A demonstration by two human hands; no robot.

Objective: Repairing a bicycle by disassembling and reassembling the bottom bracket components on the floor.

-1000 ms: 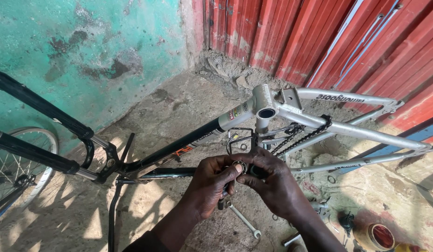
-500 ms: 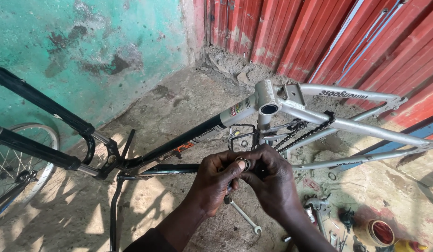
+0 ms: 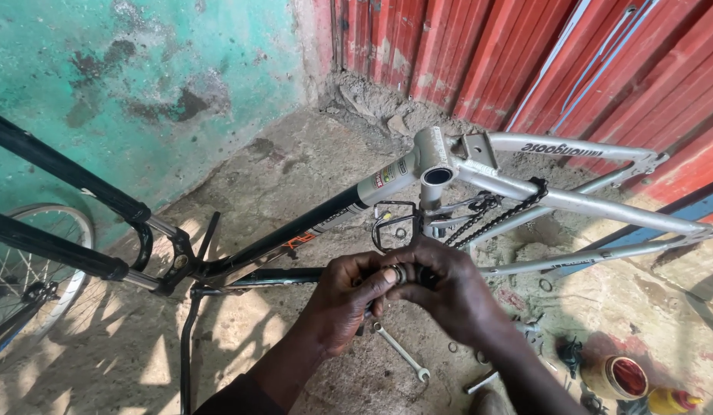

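Observation:
A silver and black bicycle frame [image 3: 518, 192] lies upside down across the view, its open seat tube facing me. My left hand [image 3: 342, 300] and my right hand [image 3: 448, 288] meet just below it at the bottom bracket. Both pinch a small round metal part [image 3: 401, 273] between their fingertips. A black pedal [image 3: 393, 223] and a loose chain [image 3: 502, 219] hang just beyond my fingers. What the part sits on is hidden by my hands.
A spanner [image 3: 402, 353] lies on the dirt floor under my hands. A small open tin [image 3: 619, 376], a yellow bottle [image 3: 671, 401] and small loose parts sit at the lower right. A wheel [image 3: 29, 269] stands at the left. Green wall and red corrugated sheet stand behind.
The view has shifted slightly, with the frame sitting a little higher. My hands stay together at the bottom bracket, fingers turning slightly on the small part.

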